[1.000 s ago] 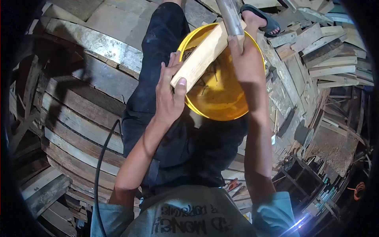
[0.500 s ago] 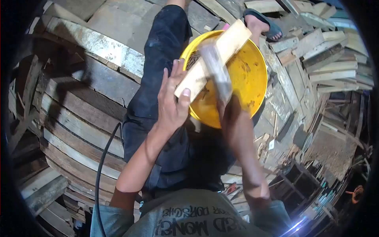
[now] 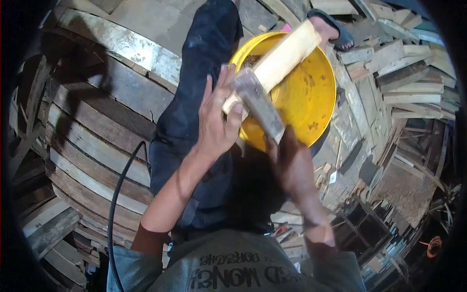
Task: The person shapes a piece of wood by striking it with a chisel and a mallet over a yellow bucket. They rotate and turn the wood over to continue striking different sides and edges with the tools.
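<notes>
A pale wooden plank [image 3: 287, 56] lies slanted across the mouth of a yellow bucket [image 3: 316, 102]. My left hand [image 3: 216, 114] grips the plank's near end, with the thumb along one edge and the fingers on the far side. My right hand [image 3: 292, 163], slightly blurred, is closed round the lower end of a grey-brown wooden block [image 3: 258, 102]. The block's upper end overlaps the plank close to my left fingers. Inside the bucket, partly hidden behind the plank, is some dark brown material [image 3: 251, 60].
My trousered leg [image 3: 194, 82] stretches beside the bucket, and a sandalled foot [image 3: 335, 31] rests beyond it. Stacked boards [image 3: 97, 141] fill the left side. Cut wood pieces [image 3: 413, 82] are piled at the right. A black cable [image 3: 116, 194] hangs by my left arm.
The wooden block in my right hand has moved down and left along the plank, nearer my left hand. The whole view has shifted a little.
</notes>
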The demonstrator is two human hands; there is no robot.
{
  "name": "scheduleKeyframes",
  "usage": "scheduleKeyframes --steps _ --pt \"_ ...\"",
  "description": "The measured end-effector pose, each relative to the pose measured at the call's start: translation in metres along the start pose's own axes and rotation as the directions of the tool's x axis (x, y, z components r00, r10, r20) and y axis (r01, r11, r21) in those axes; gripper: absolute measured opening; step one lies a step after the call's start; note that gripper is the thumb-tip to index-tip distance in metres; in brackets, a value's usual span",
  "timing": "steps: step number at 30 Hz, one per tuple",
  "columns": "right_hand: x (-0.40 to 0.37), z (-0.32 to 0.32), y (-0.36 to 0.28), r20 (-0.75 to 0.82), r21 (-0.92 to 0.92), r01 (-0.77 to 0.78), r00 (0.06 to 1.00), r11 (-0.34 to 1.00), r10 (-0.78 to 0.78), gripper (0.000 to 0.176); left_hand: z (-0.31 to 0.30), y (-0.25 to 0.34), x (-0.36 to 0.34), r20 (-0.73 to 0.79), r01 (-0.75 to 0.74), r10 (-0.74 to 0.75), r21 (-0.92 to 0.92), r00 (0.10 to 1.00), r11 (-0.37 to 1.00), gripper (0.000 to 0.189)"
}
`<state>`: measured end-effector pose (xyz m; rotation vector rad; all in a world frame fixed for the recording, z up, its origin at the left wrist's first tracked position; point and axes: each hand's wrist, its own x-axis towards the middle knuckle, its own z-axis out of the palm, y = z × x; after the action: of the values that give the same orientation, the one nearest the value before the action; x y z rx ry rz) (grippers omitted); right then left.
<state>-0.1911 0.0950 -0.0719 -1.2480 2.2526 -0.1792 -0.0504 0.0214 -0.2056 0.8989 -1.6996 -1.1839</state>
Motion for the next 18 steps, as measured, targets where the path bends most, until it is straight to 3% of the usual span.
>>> scheduleKeyframes --steps 2,3,6,7,8,11,13,15,18 --pt "0.034 -0.021 0.014 0.003 0.022 -0.097 0.995 0.995 0.097 0.036 0.000 0.001 0.003 -0.025 -0.035 0.035 -0.002 0.999 0.999 0.044" --pt "0.060 -0.043 0.000 -0.103 0.104 -0.178 0.977 0.978 0.189 0.040 -0.001 0.002 0.004 -0.021 -0.032 0.032 -0.005 0.999 0.999 0.044" --pt "0.096 -0.033 0.016 -0.322 0.103 -0.068 0.942 0.992 0.098 0.045 -0.001 0.000 0.008 -0.044 -0.023 0.023 0.000 0.999 1.000 0.043" --pt "0.066 -0.021 0.015 -0.231 0.271 -0.040 0.967 0.962 0.105 0.044 0.000 -0.003 0.008 -0.056 -0.026 0.026 0.004 0.998 1.000 0.043" --pt "0.036 -0.012 0.004 -0.106 0.094 -0.141 0.983 0.985 0.151 0.039 0.002 -0.004 0.006 -0.063 -0.021 0.021 0.005 0.998 1.000 0.043" --pt "-0.010 0.016 0.010 -0.137 0.020 0.163 0.978 0.986 -0.159 0.034 0.003 -0.003 0.009 -0.059 -0.028 0.029 0.023 0.998 0.999 0.042" --pt "0.019 0.004 0.024 -0.174 0.210 0.048 0.985 0.977 -0.012 0.033 0.002 -0.001 0.004 -0.057 -0.040 0.041 0.026 0.998 0.999 0.042" --pt "0.072 -0.030 0.020 -0.235 0.174 -0.032 0.969 0.984 0.074 0.039 0.001 0.003 0.007 -0.039 -0.012 0.012 0.018 0.999 1.000 0.042" --pt "0.073 -0.008 0.024 -0.341 0.291 0.110 0.940 0.950 -0.005 0.038 0.000 -0.002 0.008 -0.050 -0.021 0.022 0.010 0.999 1.000 0.044"
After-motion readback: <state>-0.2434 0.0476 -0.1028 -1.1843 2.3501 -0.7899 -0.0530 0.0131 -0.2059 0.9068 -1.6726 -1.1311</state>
